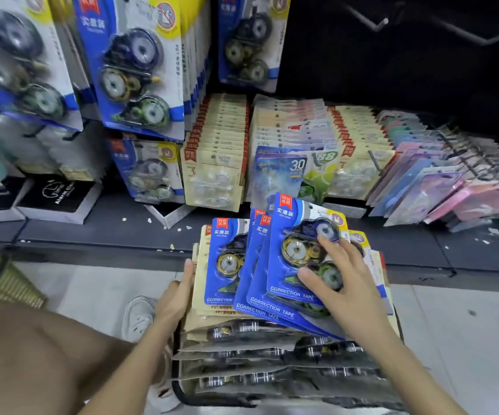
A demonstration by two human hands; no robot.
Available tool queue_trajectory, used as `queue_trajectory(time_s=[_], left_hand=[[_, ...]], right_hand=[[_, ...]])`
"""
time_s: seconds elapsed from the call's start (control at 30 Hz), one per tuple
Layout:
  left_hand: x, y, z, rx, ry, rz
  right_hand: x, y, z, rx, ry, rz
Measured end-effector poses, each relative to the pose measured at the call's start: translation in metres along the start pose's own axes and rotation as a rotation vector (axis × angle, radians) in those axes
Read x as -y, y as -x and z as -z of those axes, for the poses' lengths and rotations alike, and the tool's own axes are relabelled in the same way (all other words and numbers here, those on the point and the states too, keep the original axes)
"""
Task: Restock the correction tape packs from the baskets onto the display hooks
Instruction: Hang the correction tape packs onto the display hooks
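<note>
The step in hand is the pick-up: the blue correction tape packs [260, 283] lie fanned on top of a full basket [179, 393], none yet carried to a hook. The right hand [344, 283] lies on the top pack [287, 229], its fingers [327, 242] spread and fairly straight over the clear blisters, pressing rather than pinching. The left hand [176, 295] sits against the left edge of the beige packs [200, 295] underneath. One straight finger shows along that edge and the rest is hidden, so I cannot tell whether it grips the stack or only steadies it.

The next move probably calls for gathering the fanned blue cards square, so their hang-holes line up, then lifting them to a hook. Matching blue packs [134, 70] hang at upper left, and bare hooks [373, 22] jut from the dark panel at upper right — which of these is meant is not clear. The glossy cards look apt to slide over one another.

The basket stands on a pale tiled floor [466, 324], just before a dark base shelf [107, 226] speckled with scraps. Rows of carded stationery crowd the rack above it, and a pale shoe [139, 316] shows beside the basket.
</note>
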State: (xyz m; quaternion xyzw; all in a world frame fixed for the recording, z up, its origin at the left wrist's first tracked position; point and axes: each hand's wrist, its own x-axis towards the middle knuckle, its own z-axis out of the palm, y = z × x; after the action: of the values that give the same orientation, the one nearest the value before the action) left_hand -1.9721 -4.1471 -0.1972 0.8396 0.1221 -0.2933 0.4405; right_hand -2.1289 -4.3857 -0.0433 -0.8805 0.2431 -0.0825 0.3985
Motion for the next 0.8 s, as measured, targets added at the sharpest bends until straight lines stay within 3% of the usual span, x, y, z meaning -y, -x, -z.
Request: queue_trajectory(time_s=[0.07, 0.13, 0.2, 0.27, 0.4, 0.53, 0.67, 0.8], left_hand=[[-0.006, 0.002, 0.014, 0.004, -0.078, 0.004], [-0.026, 0.012, 0.025, -0.116, -0.175, -0.047], [-0.054, 0.026, 0.033, -0.341, -0.286, -0.21], [-0.085, 0.051, 0.034, -0.462, -0.227, -0.471], [-0.137, 0.107, 0.014, -0.253, -0.221, -0.767], [-0.161, 0.119, -0.005, -0.03, -0.257, -0.746], [-0.18, 0.113, -0.009, 0.04, 0.061, -0.665], [-0.198, 0.115, 0.002, 0.145, 0.419, -0.639]], right_hand=[[0.006, -0.001, -0.005, -0.015, -0.001, 0.017], [0.008, 0.0, -0.007, -0.041, 0.009, 0.015], [0.009, 0.003, -0.007, -0.094, -0.001, 0.011], [0.01, 0.005, -0.008, -0.181, -0.04, 0.037], [0.008, -0.003, -0.003, -0.222, -0.209, 0.096], [0.013, -0.02, 0.006, -0.169, -0.285, 0.153], [0.032, -0.043, 0.02, -0.135, -0.326, 0.29], [0.043, -0.055, 0.042, 0.017, -0.376, 0.27]])
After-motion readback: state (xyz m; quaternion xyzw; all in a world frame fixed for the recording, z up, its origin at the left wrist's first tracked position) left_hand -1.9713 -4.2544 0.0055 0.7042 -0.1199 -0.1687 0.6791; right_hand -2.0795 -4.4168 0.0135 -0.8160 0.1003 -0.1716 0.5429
